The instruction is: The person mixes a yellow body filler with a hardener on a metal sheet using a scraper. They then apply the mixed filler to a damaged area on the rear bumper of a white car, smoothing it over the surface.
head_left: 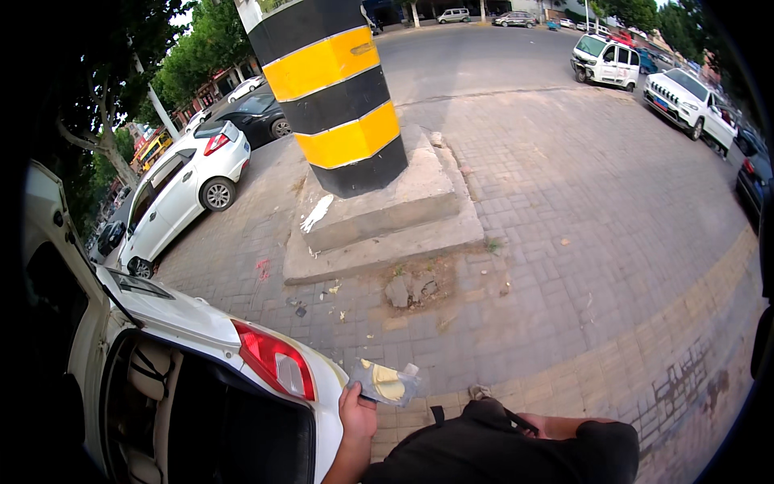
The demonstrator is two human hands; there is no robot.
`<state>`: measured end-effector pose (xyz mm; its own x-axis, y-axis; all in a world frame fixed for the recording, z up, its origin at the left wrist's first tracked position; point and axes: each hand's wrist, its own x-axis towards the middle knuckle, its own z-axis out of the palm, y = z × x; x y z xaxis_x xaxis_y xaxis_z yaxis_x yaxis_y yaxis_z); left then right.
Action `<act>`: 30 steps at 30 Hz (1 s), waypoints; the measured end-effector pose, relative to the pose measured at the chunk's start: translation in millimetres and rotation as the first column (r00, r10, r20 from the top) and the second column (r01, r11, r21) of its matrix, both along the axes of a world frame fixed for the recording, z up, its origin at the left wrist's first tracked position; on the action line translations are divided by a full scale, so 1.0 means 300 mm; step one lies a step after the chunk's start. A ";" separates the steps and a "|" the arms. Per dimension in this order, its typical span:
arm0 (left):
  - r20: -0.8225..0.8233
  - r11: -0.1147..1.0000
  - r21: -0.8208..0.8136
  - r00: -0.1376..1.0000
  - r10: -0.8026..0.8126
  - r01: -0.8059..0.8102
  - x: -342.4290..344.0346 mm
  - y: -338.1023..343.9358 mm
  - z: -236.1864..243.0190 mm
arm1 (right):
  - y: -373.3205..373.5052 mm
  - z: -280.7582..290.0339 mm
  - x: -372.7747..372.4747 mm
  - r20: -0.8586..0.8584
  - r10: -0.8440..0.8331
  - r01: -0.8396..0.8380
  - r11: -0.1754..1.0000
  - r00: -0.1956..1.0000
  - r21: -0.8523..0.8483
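My left hand (359, 411) is closed on the edge of a clear plastic bag (409, 373), with pale yellow flat pieces (389, 381) inside. It is beside the red tail light (276, 360) of a white car whose rear is open. The bag hangs over the paving, just right of the car's rear corner. On the right, my bent right arm crosses in front of my dark shirt. A narrow black object (520, 421) lies at my right hand (530, 421), which seems closed around it. My right fingers are mostly hidden.
The open boot (242, 419) is at the lower left. Ahead, a black-and-yellow striped pillar (339, 97) stands on a stepped concrete base (387, 211) with a white glove-like scrap (317, 213). Broken rubble (409, 289) lies before it. Parked cars flank both sides.
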<state>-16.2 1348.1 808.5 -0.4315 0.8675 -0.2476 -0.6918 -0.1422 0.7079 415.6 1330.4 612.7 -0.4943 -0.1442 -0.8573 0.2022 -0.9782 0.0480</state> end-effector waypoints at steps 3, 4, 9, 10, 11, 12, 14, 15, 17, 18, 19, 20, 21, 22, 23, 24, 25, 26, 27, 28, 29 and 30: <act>-0.009 0.998 -0.005 0.998 0.061 -0.061 0.053 0.113 0.007 | 0.267 -0.045 0.075 -0.093 0.017 -0.008 0.995 0.996 0.102; -0.009 0.995 -0.006 0.995 0.096 -0.096 0.081 0.149 0.018 | 0.364 -0.057 0.091 -0.225 -0.048 0.079 0.988 0.973 0.131; -0.032 0.985 -0.025 0.985 0.167 -0.168 0.167 0.309 0.041 | 0.918 -0.023 -0.043 0.121 -0.233 0.041 0.588 0.965 0.808; -0.036 0.987 -0.033 0.987 0.157 -0.158 0.177 0.345 0.058 | 1.022 -0.015 -0.090 0.082 -0.262 0.078 0.546 0.961 0.834; -0.043 0.987 -0.040 0.988 0.151 -0.152 0.174 0.364 0.066 | 1.109 0.014 -0.152 0.039 -0.284 0.115 0.504 0.958 0.856; -0.061 0.985 -0.038 0.984 0.165 -0.167 0.158 0.365 0.059 | 1.183 0.066 -0.236 0.023 -0.242 0.098 0.476 0.970 0.874; -0.061 0.969 -0.027 0.968 0.244 -0.246 0.144 0.390 0.089 | 1.277 0.117 -0.404 -0.065 -0.188 0.145 0.448 0.980 0.882; -0.060 0.955 -0.021 0.954 0.295 -0.297 0.130 0.399 0.108 | 1.309 0.115 -0.492 -0.137 -0.159 0.196 0.456 0.978 0.868; -0.092 0.943 -0.001 0.939 0.330 -0.332 0.083 0.408 0.133 | 1.323 0.127 -0.649 -0.301 -0.128 0.327 0.414 0.945 0.849; -0.105 0.932 -0.021 0.927 0.359 -0.363 0.038 0.404 0.126 | 1.323 0.110 -0.708 -0.350 -0.150 0.380 0.414 0.925 0.827; -0.112 0.921 -0.024 0.916 0.384 -0.389 -0.008 0.406 0.133 | 1.303 0.086 -0.782 -0.390 -0.170 0.425 0.426 0.905 0.799; -0.124 0.899 -0.009 0.893 0.433 -0.437 -0.053 0.420 0.137 | 1.300 0.065 -0.824 -0.387 -0.148 0.411 0.439 0.910 0.799; -0.122 0.890 0.007 0.882 0.454 -0.457 -0.120 0.415 0.135 | 1.294 0.040 -0.867 -0.388 -0.130 0.402 0.464 0.912 0.789; -0.122 0.869 0.025 0.862 0.493 -0.494 -0.203 0.391 0.115 | 1.277 0.027 -0.913 -0.399 -0.127 0.401 0.537 0.908 0.742; -0.127 0.853 0.055 0.844 0.521 -0.519 -0.273 0.379 0.120 | 1.264 0.015 -0.954 -0.404 -0.137 0.401 0.599 0.904 0.694; -0.147 0.835 0.074 0.822 0.550 -0.545 -0.347 0.361 0.125 | 1.250 0.004 -0.997 -0.412 -0.134 0.393 0.654 0.901 0.647; -0.177 0.816 0.084 0.797 0.578 -0.572 -0.416 0.352 0.131 | 1.241 -0.007 -1.032 -0.413 -0.146 0.390 0.696 0.899 0.603; -0.185 0.803 0.100 0.782 0.595 -0.587 -0.484 0.356 0.127 | 1.241 -0.009 -1.062 -0.374 -0.148 0.359 0.718 0.915 0.596; -0.223 0.788 0.112 0.757 0.614 -0.606 -0.570 0.336 0.108 | 1.228 0.003 -1.103 -0.339 -0.149 0.332 0.743 0.929 0.581; -0.195 0.775 0.111 0.751 0.631 -0.622 -0.643 0.350 0.103 | 1.231 0.014 -1.134 -0.253 -0.142 0.269 0.763 0.957 0.587; -0.167 0.766 0.114 0.748 0.642 -0.633 -0.705 0.373 0.111 | 1.229 0.030 -1.162 -0.168 -0.138 0.211 0.779 0.976 0.590; -0.184 0.760 0.102 0.739 0.648 -0.642 -0.791 0.378 0.106 | 1.220 0.042 -1.215 -0.065 -0.162 0.168 0.785 0.985 0.597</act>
<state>-253.4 1461.4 840.2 -0.9264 0.3691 -0.0741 -0.2742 -0.5267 0.8046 51.0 1696.5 625.1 -0.4719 0.4798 -0.7396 0.0321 -0.8290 -0.5583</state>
